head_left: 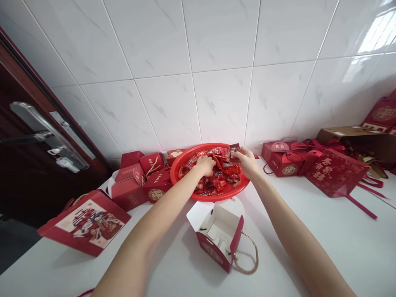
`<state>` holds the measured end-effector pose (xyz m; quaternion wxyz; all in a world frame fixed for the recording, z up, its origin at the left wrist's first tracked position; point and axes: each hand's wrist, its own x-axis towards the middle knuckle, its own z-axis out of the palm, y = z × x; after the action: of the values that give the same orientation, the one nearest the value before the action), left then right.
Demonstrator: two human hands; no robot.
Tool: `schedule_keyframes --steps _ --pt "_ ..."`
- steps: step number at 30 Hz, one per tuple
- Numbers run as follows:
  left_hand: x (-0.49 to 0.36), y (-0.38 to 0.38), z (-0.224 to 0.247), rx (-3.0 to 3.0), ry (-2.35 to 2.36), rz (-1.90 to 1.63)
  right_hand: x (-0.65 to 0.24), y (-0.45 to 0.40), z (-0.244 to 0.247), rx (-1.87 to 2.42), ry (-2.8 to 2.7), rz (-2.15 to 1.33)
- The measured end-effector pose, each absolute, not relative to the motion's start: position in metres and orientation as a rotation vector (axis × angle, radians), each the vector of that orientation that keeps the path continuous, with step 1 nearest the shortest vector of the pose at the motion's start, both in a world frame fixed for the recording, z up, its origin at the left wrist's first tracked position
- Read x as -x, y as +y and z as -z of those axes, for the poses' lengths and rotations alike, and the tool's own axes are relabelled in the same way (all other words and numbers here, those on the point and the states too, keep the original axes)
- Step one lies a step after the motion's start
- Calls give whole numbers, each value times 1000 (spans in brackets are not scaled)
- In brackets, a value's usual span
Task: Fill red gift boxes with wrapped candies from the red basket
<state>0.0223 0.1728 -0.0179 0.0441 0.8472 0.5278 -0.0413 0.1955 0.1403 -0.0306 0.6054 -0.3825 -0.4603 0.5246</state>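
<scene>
Red-wrapped candies (218, 178) fill a red plastic basket (198, 197) that stands against the tiled wall. Among the candies, near the basket's middle, my left hand (205, 166) reaches down with its fingers curled; what they hold, if anything, is hidden. Over the basket's right rim, my right hand (246, 162) pinches a small dark-red candy packet (234, 149). Nearer to me, between my forearms, a red gift box (213, 251) stands with its top open and its white inside showing. A twisted rope handle (256, 255) loops out on its right side.
Several closed red boxes (128, 187) cluster left of the basket, with a larger picture-printed box (89, 222) nearer. More red boxes (286, 159), a tilted red box (335, 173) with ribbons and a brown carton (355, 134) stand right. A door handle (46, 134) is at far left.
</scene>
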Motion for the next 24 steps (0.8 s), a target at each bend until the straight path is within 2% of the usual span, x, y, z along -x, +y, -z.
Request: schedule_keyframes --steps 8,14,20,24 --pt "-29 168 24 -2611 1501 312 -195 139 29 888 -1069 -1208" --pt "-35 170 34 -2595 1512 299 -195 139 29 888 -1099 -1200" --pt "-33 174 33 -2467 1528 122 -195 141 31 863 -1093 -1198" --pt "-24 179 24 -2396 1479 -209 -194 141 31 854 -1073 -1171"
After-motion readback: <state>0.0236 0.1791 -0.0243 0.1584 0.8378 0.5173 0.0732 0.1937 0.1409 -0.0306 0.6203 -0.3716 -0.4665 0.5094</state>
